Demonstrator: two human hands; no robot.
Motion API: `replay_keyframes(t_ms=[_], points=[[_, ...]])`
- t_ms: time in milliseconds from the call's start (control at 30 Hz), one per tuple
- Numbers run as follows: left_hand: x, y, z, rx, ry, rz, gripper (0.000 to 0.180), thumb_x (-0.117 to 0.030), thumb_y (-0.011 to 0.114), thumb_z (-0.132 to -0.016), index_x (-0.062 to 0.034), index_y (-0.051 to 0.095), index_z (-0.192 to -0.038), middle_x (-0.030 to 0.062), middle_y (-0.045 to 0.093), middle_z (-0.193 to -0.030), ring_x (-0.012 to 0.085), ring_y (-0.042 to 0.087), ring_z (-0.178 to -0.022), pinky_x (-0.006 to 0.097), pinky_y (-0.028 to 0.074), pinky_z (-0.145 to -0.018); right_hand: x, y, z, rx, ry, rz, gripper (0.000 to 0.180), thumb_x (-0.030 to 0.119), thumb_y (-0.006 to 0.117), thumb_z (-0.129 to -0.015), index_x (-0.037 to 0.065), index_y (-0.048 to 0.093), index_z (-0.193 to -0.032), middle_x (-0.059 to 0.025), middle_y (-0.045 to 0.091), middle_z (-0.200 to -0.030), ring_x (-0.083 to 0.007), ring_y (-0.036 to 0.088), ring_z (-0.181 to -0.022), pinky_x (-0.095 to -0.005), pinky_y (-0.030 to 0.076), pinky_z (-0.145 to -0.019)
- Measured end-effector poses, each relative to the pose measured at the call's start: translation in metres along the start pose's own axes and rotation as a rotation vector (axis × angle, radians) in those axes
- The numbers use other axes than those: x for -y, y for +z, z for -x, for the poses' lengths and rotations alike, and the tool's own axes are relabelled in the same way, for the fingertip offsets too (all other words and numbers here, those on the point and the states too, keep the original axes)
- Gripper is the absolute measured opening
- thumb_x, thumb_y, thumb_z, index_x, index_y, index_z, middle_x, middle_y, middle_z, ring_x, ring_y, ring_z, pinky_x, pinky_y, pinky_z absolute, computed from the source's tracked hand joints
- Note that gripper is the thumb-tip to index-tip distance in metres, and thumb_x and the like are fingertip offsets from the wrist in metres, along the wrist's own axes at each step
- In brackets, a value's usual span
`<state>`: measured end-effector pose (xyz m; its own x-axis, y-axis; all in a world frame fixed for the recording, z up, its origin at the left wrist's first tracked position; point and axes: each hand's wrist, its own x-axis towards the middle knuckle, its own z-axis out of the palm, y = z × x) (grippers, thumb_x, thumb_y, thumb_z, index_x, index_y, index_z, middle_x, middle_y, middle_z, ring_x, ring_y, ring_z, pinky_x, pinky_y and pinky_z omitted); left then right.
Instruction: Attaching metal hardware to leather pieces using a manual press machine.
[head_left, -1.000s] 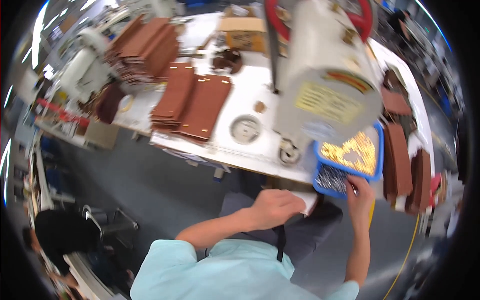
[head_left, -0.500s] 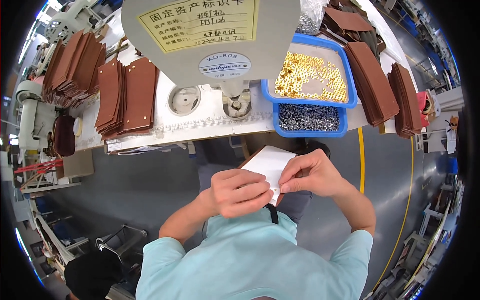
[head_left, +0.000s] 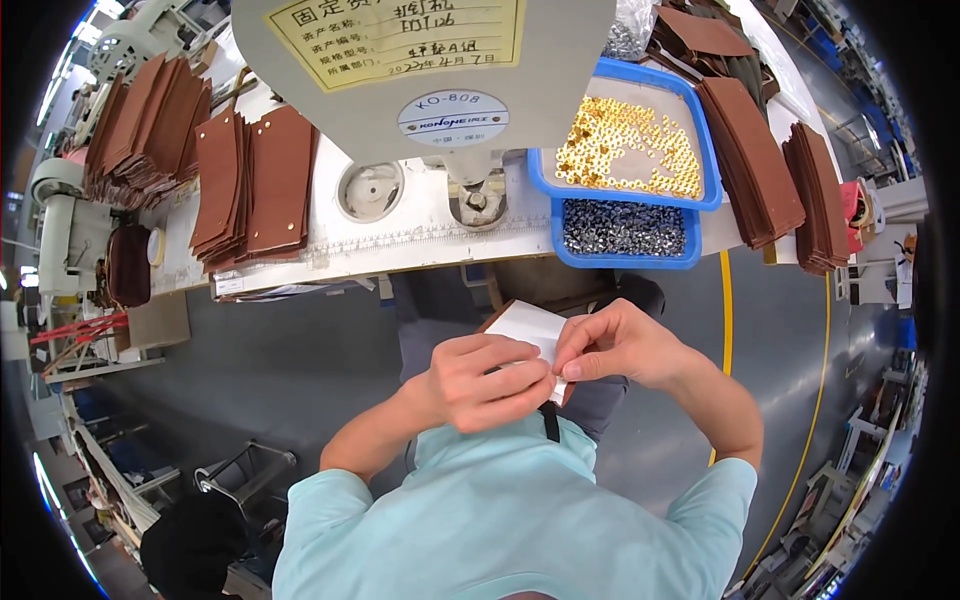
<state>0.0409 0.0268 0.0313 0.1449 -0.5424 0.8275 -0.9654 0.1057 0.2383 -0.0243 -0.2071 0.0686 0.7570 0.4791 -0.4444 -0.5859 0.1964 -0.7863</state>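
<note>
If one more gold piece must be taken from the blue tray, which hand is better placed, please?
Probably the right hand: it is nearer to the blue tray with gold pieces. The left hand is farther away and seems to hold the white-faced piece.

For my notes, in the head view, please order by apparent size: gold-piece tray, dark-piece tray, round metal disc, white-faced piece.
1. Gold-piece tray
2. Dark-piece tray
Smallest, order unsure: round metal disc; white-faced piece, partly hidden by left hand
</note>
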Motion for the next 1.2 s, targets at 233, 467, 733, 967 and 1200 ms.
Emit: replay_keyframes(t_ms=[233,467,733,967,1200], points=[[0.000,0.001,0.002,-0.006,0.007,0.008,0.021,-0.006,0.075,-0.069,-0.0082,0.071,-0.089,0.0010,0.069,-0.088,0.0194,0.071,-0.076,0.026,0.056,-0.059,-0.002,-0.002,-0.005,0.011,0.054,-0.019,0.010,0.004,0.077,-0.089,-0.004,0.076,-0.096,-0.0060,0.074,-0.092,-0.0148,0.070,-0.087,-0.0280,0.054,-0.082],[-0.002,0.000,0.005,0.014,-0.019,-0.012,0.018,-0.006,0.076,-0.071,-0.0070,0.071,-0.089,0.0018,0.069,-0.087,0.0192,0.071,-0.075,0.026,0.055,-0.058,-0.006,0.017,0.006,-0.154,-0.099,0.119,0.011,0.003,0.078,-0.088,-0.003,0.077,-0.097,-0.0077,0.072,-0.091,-0.0168,0.070,-0.084,-0.0291,0.055,-0.076],[-0.002,0.001,0.007,0.001,-0.052,-0.014,0.017,-0.006,0.079,-0.072,-0.0056,0.071,-0.088,0.0026,0.070,-0.087,0.0182,0.070,-0.074,0.026,0.055,-0.058,-0.017,0.036,0.014,-0.370,-0.508,0.808,0.014,0.004,0.075,-0.089,0.002,0.077,-0.102,-0.0090,0.069,-0.089,-0.0211,0.067,-0.077,-0.0316,0.055,-0.066],[-0.005,0.004,0.008,0.010,-0.148,0.019,0.018,-0.004,0.079,-0.071,-0.0075,0.071,-0.086,0.0023,0.070,-0.085,0.0174,0.069,-0.071,0.028,0.055,-0.057,-0.030,0.039,0.010,-0.483,-0.762,1.151,0.019,0.003,0.076,-0.084,0.000,0.076,-0.103,-0.0105,0.069,-0.091,-0.0247,0.067,-0.072,-0.0336,0.055,-0.062],[-0.022,0.008,0.010,-0.002,-0.407,0.160,0.023,-0.004,0.078,-0.064,-0.0078,0.072,-0.085,0.0022,0.069,-0.083,0.0185,0.067,-0.067,0.030,0.052,-0.052,-0.032,0.041,0.017,-0.418,-0.745,1.088,0.028,0.012,0.085,-0.077,0.001,0.075,-0.100,-0.0106,0.069,-0.089,-0.0252,0.067,-0.076,-0.0348,0.056,-0.062]])
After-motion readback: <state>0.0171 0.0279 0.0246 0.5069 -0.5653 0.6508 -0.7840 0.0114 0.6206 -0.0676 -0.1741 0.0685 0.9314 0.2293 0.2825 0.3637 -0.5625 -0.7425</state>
